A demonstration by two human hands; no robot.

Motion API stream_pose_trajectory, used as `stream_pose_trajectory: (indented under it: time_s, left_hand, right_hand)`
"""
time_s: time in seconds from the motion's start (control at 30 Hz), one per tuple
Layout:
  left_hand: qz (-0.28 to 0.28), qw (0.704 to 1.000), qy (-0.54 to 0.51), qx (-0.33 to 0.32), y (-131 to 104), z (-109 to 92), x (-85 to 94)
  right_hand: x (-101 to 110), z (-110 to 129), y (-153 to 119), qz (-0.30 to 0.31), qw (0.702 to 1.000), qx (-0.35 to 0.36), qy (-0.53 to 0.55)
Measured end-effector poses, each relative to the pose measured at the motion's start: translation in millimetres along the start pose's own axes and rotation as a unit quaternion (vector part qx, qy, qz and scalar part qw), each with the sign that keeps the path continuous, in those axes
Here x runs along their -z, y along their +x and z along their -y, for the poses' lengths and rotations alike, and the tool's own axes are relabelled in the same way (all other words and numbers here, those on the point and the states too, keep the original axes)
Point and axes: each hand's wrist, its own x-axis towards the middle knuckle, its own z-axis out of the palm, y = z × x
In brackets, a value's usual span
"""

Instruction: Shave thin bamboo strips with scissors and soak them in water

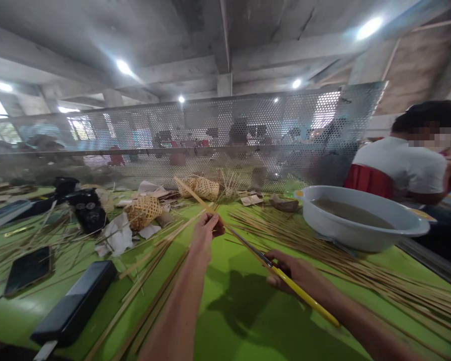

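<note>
On the bench (244,318), strips (323,245) lie beyond and right of the right hand (285,271); farther right sits a basin (364,240) with liquid in it. Baskets (143,212) lie beyond the left hand (210,224), a phone (29,271) well left, a partition (210,135) behind.

Head cam, super wide, worn over the near edge of the bench (218,336)
It faces forward and kinda down, pretty close to the left hand (210,224) and right hand (285,271), with the bench's right edge at lower right, and reaches past the far edge to the perforated screen (210,135) and ceiling (173,30)
</note>
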Motion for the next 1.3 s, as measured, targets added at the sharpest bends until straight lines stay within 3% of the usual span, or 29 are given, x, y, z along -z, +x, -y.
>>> stream_pose_trajectory:
  time_s: [0.3, 0.67, 0.77, 1.03, 1.3]
  left_hand:
    - [0.043, 0.999, -0.012, 0.006, -9, 0, -9.0]
    - [0.032, 0.999, -0.029, 0.017, -10, 0, -10.7]
    - [0.038, 0.999, -0.021, 0.024, -9, -1, -8.7]
    - [-0.027, 0.999, -0.024, -0.013, 1, -5, 3.4]
    - [0.033, 0.999, -0.004, 0.01, -10, 0, -10.1]
  right_hand:
    - [-1, -7, 1, -0.019, 1.0, -0.005, 0.014]
    - [-15, -21, 11, -0.014, 0.996, 0.0, 0.091]
    - [-13, -18, 11, -0.015, 0.997, -0.009, 0.071]
    - [-3, 0, 3, -0.005, 0.999, -0.002, 0.039]
    - [-4, -5, 3, -0.017, 1.0, -0.003, 0.019]
